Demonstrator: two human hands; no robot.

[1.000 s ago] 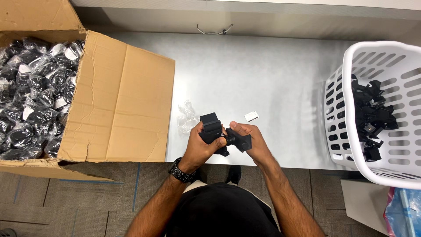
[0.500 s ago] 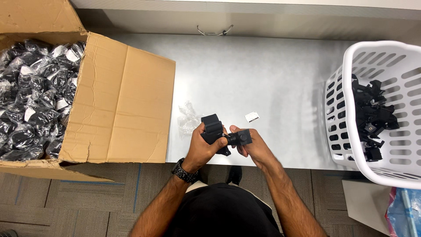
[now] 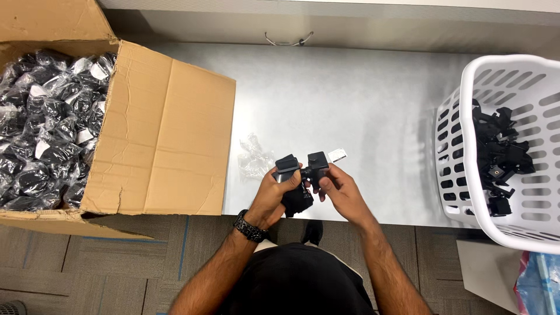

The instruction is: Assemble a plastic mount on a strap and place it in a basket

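Plastic, black and jointed: a small clamp-like part [image 3: 300, 175] sits between both hands just above the near edge of the steel table [image 3: 361, 99]. The left hand [image 3: 279, 192] wraps closed around its lower body, and the right hand [image 3: 338, 188] pinches the upper block between thumb and fingertips. The piece hangs partly past the table edge, so a slip of either grip would likely drop it to the carpet; the pinch on the right looks like the weaker hold. Just left of the part lies a crumpled clear bag [image 3: 254, 156], light enough to be brushed off the table by a wrist. Just right of the part lies a small white tag [image 3: 337, 154]. Farther left of the part, an open cardboard box [image 3: 169, 134] holds many black parts sealed in clear bags [image 3: 44, 122]. Well to the right of the part, a white slotted basket [image 3: 461, 146] holds a heap of loose black parts [image 3: 499, 154].
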